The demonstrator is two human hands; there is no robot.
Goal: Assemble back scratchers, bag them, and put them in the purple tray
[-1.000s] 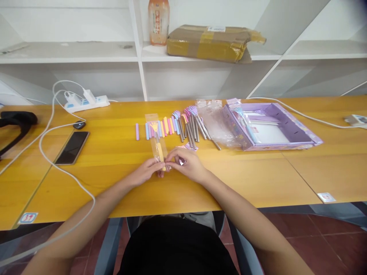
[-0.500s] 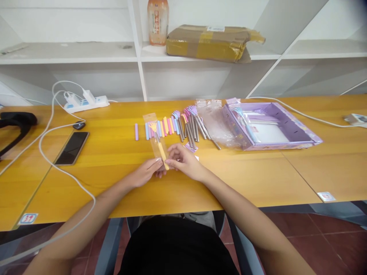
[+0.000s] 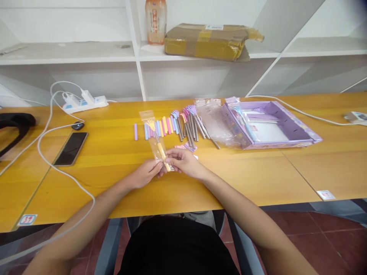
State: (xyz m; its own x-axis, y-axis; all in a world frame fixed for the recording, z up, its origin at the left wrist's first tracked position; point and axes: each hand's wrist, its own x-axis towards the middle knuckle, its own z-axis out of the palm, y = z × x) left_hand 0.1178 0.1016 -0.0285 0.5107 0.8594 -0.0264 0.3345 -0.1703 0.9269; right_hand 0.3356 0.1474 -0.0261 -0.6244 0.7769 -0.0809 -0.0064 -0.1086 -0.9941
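A clear plastic bag (image 3: 155,148) is pinched at its lower end by my left hand (image 3: 146,172), fingers closed. Inside it lies a yellow back scratcher (image 3: 162,151) with a small hand-shaped head and metal shaft. My right hand (image 3: 184,162) is closed on the bag's lower right edge, beside the yellow handle. Just beyond the hands is a row of pastel handle tubes (image 3: 163,126). Metal rods with coloured hand-shaped heads (image 3: 191,122) lie in a pile to their right. Several clear bags (image 3: 215,122) are spread beside that pile.
A purple box (image 3: 286,143) holding a bagged scratcher stands at right. At left are a phone (image 3: 71,149), a power strip (image 3: 88,104), a black mouse-like item (image 3: 78,125) and a white cable (image 3: 64,173). Shelves behind hold a taped parcel (image 3: 206,42) and a bottle (image 3: 155,23).
The yellow scratcher has slid deeper into the bag, and its handle end now lies within the plastic. My right fingers have shifted slightly along the bag's edge.
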